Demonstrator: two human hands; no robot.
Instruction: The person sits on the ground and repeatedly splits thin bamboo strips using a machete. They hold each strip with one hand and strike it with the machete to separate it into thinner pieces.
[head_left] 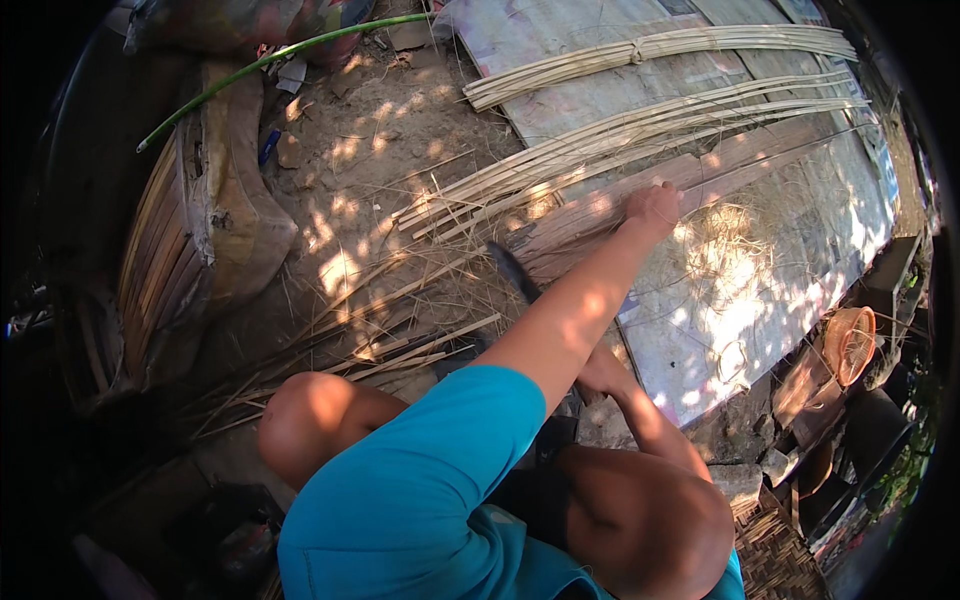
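Observation:
My left arm in a turquoise sleeve stretches forward, and my left hand (654,206) is closed over a brown wooden plank (575,228). A thin line runs rightward from its fingers; whether they pinch a strip or only the plank's edge I cannot make out. Below that arm, my right hand (600,372) is closed low between my knees. A dark, curved knife blade (512,270) sticks out past the left forearm, in line with the right hand; its handle is mostly hidden. Just beyond the plank lie long, pale split bamboo strips (600,140).
A tied bundle of strips (640,50) lies farther back on a worn, pale board (690,330). Shavings (735,245) are scattered there. A green stem (270,60) and a curved wooden piece (235,200) are at left. An orange basket (849,345) stands at right.

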